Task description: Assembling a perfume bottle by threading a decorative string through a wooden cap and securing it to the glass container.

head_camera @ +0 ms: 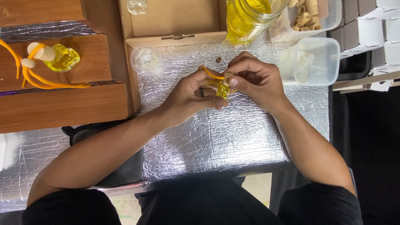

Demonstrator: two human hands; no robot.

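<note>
Observed from the head view, nearest first: both forearms extend from black sleeves over a work surface covered in crinkled silver foil sheet [216, 137]. The left hand [189, 98] and right hand [256, 79] meet at the middle of this surface, touching each other around a small glass bottle [223, 90] filled with yellow liquid. The left hand is closed about the bottle from below and the side; a dark ring is visible on one finger. The right hand pinches a pale rounded cap [227, 76] at the bottle's top between thumb and fingertips. An orange cord [209, 72] loops out from the cap over the left hand. Whether the cap is fully seated cannot be determined. Just beyond the hands, a small brown bead [218, 59] lies loose on the foil. To the left of it stands a round clear lidded pot [146, 59] holding pale pieces; to the right, a clear plastic tub [314, 62] holding white parts. Further left, on a wooden tray [62, 104], lies a finished bottle [62, 57] of yellow liquid with pale cap and orange cord attached. Farthest from the person: an open cardboard box [173, 21], a large glass jar [248, 16] of yellow liquid, and a second tub [310, 16] of tan ribbed pieces
</note>
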